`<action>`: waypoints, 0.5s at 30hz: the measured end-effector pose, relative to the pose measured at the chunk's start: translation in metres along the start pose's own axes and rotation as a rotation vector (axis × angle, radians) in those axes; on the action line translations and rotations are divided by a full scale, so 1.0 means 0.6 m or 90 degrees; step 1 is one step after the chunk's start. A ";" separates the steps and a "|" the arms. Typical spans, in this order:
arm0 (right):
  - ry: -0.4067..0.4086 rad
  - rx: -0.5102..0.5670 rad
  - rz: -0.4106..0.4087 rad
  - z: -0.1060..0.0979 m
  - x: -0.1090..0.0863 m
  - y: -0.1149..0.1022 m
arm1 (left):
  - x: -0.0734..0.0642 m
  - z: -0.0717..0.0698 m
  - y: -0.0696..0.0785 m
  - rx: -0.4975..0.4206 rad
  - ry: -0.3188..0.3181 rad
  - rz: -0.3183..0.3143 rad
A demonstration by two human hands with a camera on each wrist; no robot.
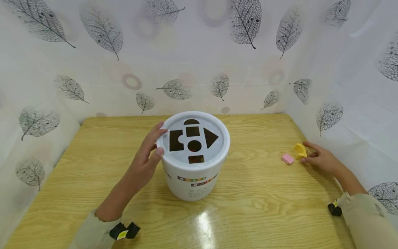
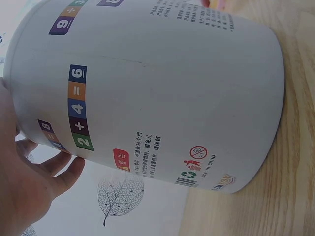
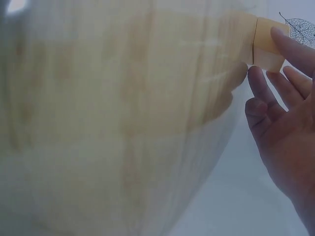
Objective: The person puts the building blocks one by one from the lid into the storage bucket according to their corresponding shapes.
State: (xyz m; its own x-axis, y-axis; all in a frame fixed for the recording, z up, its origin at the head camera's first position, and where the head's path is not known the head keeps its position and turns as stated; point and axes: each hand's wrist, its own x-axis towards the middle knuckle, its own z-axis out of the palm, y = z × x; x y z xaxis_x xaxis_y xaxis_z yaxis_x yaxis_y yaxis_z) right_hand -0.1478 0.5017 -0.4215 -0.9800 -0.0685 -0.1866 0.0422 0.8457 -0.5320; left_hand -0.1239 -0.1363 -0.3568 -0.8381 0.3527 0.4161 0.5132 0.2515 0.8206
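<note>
A white bucket (image 1: 178, 185) stands upright on the table, its lid (image 1: 215, 154) cut with several shaped holes. My left hand (image 1: 147, 154) holds the bucket at its left rim, the thumb at the front and the fingers spread round the side. Over at the right of the table, my right hand (image 1: 324, 160) pinches a yellow arch block (image 1: 301, 152) between thumb and fingers. Just left of that block lies a small pink block (image 1: 287, 158). In the right wrist view the yellow block is low against its reflection in the shiny tabletop.
The wooden table (image 1: 261, 204) is pale and glossy. A white curtain (image 1: 192, 58) printed with dark leaves hangs behind it and along both sides, close to my right hand. Coloured number strips run round the bucket's wall.
</note>
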 end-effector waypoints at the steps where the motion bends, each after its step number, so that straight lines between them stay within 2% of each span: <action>1: -0.001 0.001 0.000 0.000 0.001 0.000 | 0.000 0.000 0.000 0.001 0.000 0.000; 4: -0.003 -0.001 -0.009 0.002 0.008 0.003 | 0.000 0.000 -0.002 0.001 0.000 0.002; 11: 0.023 -0.040 -0.069 0.007 0.019 0.005 | 0.000 -0.001 -0.002 0.005 0.000 0.000; 15: 0.022 -0.026 -0.080 0.008 0.019 0.004 | 0.000 0.000 -0.002 0.002 -0.001 -0.001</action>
State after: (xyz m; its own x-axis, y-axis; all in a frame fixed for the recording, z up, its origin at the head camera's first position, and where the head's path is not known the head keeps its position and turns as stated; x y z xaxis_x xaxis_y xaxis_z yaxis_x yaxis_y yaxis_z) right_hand -0.1580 0.5003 -0.4286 -0.9831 -0.1582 -0.0921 -0.0888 0.8521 -0.5158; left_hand -0.1242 -0.1368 -0.3578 -0.8388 0.3542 0.4135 0.5120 0.2546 0.8204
